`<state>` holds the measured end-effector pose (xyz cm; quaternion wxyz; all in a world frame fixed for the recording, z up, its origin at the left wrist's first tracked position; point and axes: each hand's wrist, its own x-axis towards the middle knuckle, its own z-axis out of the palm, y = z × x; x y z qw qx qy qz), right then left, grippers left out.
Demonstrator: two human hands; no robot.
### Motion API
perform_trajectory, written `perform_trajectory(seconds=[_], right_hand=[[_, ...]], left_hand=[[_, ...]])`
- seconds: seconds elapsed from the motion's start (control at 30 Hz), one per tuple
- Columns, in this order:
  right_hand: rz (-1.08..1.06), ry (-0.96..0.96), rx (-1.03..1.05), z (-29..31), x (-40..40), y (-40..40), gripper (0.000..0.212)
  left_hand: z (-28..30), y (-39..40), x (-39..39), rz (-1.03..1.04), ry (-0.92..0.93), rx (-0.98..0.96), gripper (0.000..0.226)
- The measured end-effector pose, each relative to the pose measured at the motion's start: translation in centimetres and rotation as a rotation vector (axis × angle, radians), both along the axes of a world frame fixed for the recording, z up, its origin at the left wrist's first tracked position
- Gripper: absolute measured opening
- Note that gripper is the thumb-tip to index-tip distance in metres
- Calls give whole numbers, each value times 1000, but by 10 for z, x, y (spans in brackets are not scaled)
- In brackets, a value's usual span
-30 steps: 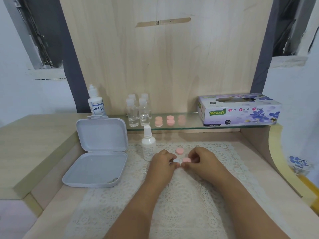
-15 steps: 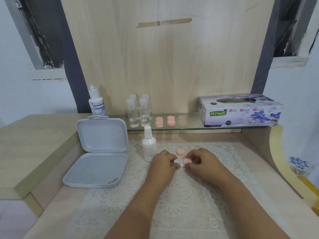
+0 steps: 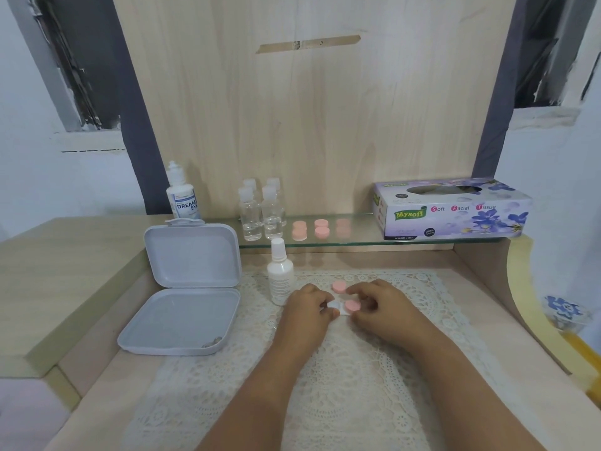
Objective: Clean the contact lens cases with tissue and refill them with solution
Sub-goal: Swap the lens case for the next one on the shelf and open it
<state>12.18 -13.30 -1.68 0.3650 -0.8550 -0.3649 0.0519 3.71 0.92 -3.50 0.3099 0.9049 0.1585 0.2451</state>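
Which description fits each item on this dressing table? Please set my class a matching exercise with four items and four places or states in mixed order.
Items
1. Purple floral cardboard tissue box
2. White hinged plastic storage box
3. Loose pink round cap
4. Small white plastic spray bottle

Descriptions
A. Lying open at the left
B. Standing upright on the lace mat
C. On the right end of the glass shelf
D. Lying on the lace mat just beyond the hands

Pairs: 1-C, 2-A, 3-D, 4-B
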Motion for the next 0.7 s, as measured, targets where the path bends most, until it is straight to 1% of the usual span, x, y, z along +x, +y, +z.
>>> perform_trajectory(seconds=[0.03, 0.1, 0.17, 0.27, 0.3, 0.4, 0.57, 0.63, 0.7], right_hand=[[-17, 29, 14, 0, 0, 0, 35], [-74, 71, 30, 0, -1, 0, 37], [-88, 32, 5, -1, -1, 1, 31], [-33, -13, -9, -1, 1, 1, 15], [-13, -8, -13, -1, 1, 1, 13], [18, 12, -14, -1, 2, 0, 20], [-27, 68, 122, 0, 2, -1, 13], [-88, 38, 157, -3, 5, 0, 16], [-145, -16, 142, -7, 8, 1, 26]], left_hand=[[0, 0, 0, 1, 3, 5, 28], [0, 0, 0, 4, 6, 13, 29], [0, 0, 0, 5, 8, 10, 29], [0, 0, 1, 7, 10, 5, 28], [0, 0, 1, 7, 11, 7, 28], [0, 0, 1, 8, 11, 2, 28], [0, 1, 1, 2, 18, -14, 27], [1, 0, 1, 0, 19, -14, 27], [0, 0, 0, -2, 14, -13, 26]])
